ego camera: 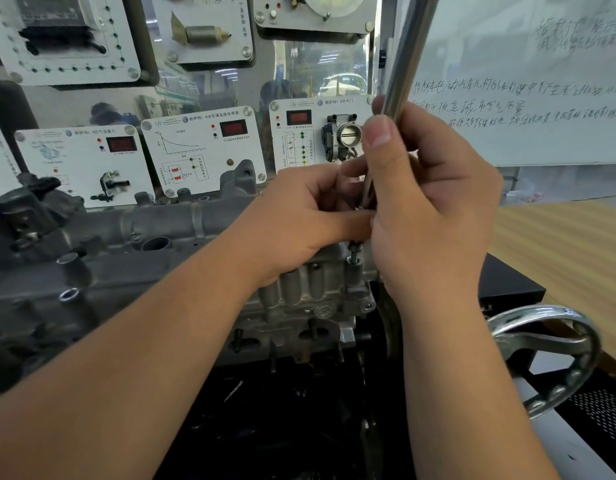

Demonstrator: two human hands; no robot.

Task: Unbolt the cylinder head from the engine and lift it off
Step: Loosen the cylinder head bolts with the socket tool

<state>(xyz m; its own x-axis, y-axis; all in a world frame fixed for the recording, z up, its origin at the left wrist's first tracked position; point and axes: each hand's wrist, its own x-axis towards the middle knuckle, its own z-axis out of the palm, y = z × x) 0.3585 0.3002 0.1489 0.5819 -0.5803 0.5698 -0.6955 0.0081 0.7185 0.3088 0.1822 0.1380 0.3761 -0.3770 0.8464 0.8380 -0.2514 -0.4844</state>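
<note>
While both hands point(369, 209) grip a wrench point(400, 74), sensor panels point(202, 147) and whiteboard point(528, 81) stand behind

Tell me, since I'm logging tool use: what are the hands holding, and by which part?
The right hand grips a wrench low on its shaft. The left hand pinches near its lower end; what exactly is hidden.

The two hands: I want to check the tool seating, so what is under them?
Below the right hand and left hand, a dark bolt stands up from the cylinder head. The chrome tool's lower end is covered by the fingers.
</note>
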